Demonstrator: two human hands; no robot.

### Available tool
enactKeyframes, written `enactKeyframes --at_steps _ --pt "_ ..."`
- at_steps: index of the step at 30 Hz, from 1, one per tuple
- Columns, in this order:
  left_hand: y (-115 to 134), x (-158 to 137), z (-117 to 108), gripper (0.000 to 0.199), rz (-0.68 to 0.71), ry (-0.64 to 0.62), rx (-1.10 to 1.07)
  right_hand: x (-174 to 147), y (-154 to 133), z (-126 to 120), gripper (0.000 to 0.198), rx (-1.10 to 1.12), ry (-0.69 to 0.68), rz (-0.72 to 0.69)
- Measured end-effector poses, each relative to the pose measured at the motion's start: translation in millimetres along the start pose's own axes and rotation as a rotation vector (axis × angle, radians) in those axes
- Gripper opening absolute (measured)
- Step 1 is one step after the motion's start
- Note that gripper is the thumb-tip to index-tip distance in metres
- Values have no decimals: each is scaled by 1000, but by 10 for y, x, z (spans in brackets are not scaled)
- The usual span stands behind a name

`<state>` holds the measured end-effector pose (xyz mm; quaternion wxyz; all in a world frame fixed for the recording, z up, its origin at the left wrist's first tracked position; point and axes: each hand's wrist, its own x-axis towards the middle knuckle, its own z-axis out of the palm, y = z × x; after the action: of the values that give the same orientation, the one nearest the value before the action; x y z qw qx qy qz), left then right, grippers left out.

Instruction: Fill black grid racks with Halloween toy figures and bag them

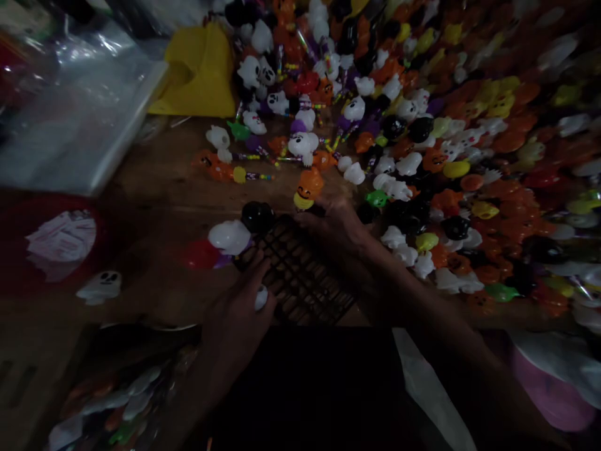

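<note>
My right hand [340, 225] reaches to the far edge of a dark lattice rack [305, 275], fingers closed at the yellow base of an orange pumpkin toy [310, 185]. My left hand [241, 307] is at the rack's near left side, its thumb and fingers curled around a small whitish toy piece [261, 297], mostly hidden. Left of the rack lie a black toy [258, 217], a white toy [230, 237] and a blurred red toy [200, 253]. The picture is dark and smeared, so the rack's contents are unclear.
A large heap of Halloween toys [498, 213] covers the back and right of the wooden table. Clear plastic bags [79, 125] and a yellow object [200, 72] lie back left. A red bowl [110, 219] holds paper slips; a ghost toy [101, 287] lies near it.
</note>
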<state>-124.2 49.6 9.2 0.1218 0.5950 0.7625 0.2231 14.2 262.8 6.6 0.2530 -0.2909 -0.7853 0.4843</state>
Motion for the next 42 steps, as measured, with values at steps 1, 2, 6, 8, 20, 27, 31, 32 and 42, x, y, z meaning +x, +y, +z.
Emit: enactKeyframes --at_steps 1,2,6,8,20,27,31,32,42 --pt "-2 6 -4 46 1 -3 0 16 25 46 38 45 -7 16" --pt "-1 10 -8 46 3 -4 3 32 41 88 39 91 1 31" --pt "19 22 -10 44 46 21 38 56 10 175 34 145 48 39" --pt "29 27 -9 44 99 60 44 33 -28 179 29 45 63 46" --pt "72 57 10 39 175 146 138 17 -146 111 25 -314 -71 -129" --pt "90 133 5 40 74 59 66 24 -252 81 10 -380 -111 -36" --pt "20 137 112 41 -35 0 3 11 -269 133 11 -386 -99 30" --pt "-7 134 139 40 -45 24 -48 9 -263 140 12 -385 -106 27" --pt "-17 19 -123 20 -110 282 -383 737 36 -720 16 -610 211 -137"
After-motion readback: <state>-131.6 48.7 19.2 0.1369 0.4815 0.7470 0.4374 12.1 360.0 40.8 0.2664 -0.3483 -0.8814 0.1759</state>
